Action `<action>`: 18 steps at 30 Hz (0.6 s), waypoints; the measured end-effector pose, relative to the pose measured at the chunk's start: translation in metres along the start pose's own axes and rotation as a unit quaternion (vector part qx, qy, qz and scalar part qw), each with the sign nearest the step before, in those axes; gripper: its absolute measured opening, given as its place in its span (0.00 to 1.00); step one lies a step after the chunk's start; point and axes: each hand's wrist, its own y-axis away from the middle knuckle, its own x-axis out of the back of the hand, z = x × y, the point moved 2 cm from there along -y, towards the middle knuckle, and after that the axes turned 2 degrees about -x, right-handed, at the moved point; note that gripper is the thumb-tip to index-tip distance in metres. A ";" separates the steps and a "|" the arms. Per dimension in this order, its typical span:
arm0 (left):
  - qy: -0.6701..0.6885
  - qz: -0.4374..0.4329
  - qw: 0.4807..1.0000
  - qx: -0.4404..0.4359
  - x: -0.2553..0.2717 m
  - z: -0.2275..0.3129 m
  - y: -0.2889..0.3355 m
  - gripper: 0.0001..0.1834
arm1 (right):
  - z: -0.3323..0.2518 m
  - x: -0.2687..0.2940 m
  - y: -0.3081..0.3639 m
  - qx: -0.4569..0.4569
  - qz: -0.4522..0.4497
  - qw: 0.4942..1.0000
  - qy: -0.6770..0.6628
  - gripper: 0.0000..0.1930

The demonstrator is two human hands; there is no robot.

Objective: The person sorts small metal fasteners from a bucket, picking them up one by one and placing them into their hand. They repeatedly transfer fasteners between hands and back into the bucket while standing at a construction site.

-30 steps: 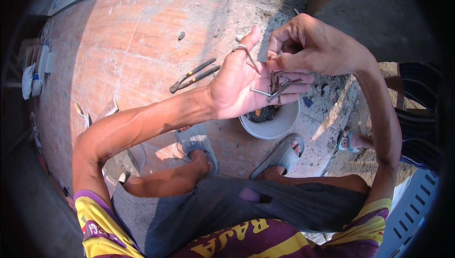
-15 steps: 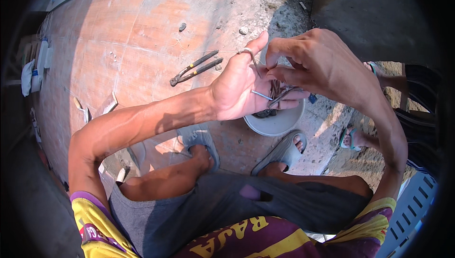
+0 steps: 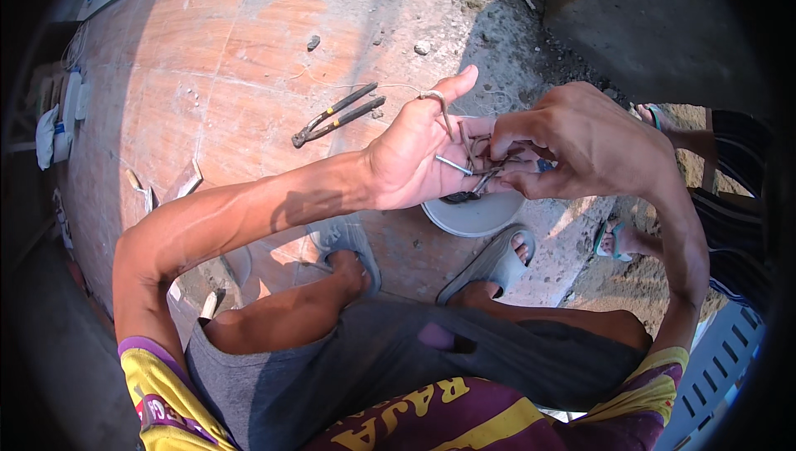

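My left hand (image 3: 406,157) is palm up, thumb stretched out, over a white bucket (image 3: 473,220). Several nails lie across its palm and fingers, one of them a shiny nail (image 3: 453,165); others look brown and bent. A bent piece of metal (image 3: 437,97) hooks over the base of the thumb. From the right, my right hand (image 3: 580,144) reaches into the palm with curled fingertips among the nails. Its fingers partly hide the pile. Dark contents show inside the bucket below.
Pincers (image 3: 336,115) with black and yellow handles lie on the tiled floor (image 3: 207,111), beyond my left forearm. A thin wire trails near them. Stones and rubble are scattered ahead. Another person's sandalled foot (image 3: 613,240) is at the right, beside a blue slotted crate (image 3: 721,368).
My right hand has moved down and right from near the left thumb, and its fingertips now reach into the nails. The left hand stays nearly still.
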 end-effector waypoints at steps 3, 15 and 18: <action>-0.018 0.040 0.999 -0.003 0.000 0.001 -0.001 0.45 | 0.013 -0.013 0.002 -0.006 0.028 0.999 0.017 0.12; -0.029 0.042 0.999 0.002 0.013 -0.006 -0.002 0.44 | 0.029 -0.027 -0.021 0.015 -0.055 0.991 -0.121 0.08; -0.031 0.061 0.998 0.003 0.015 -0.004 0.000 0.46 | 0.034 -0.028 -0.022 -0.006 -0.048 0.985 -0.167 0.08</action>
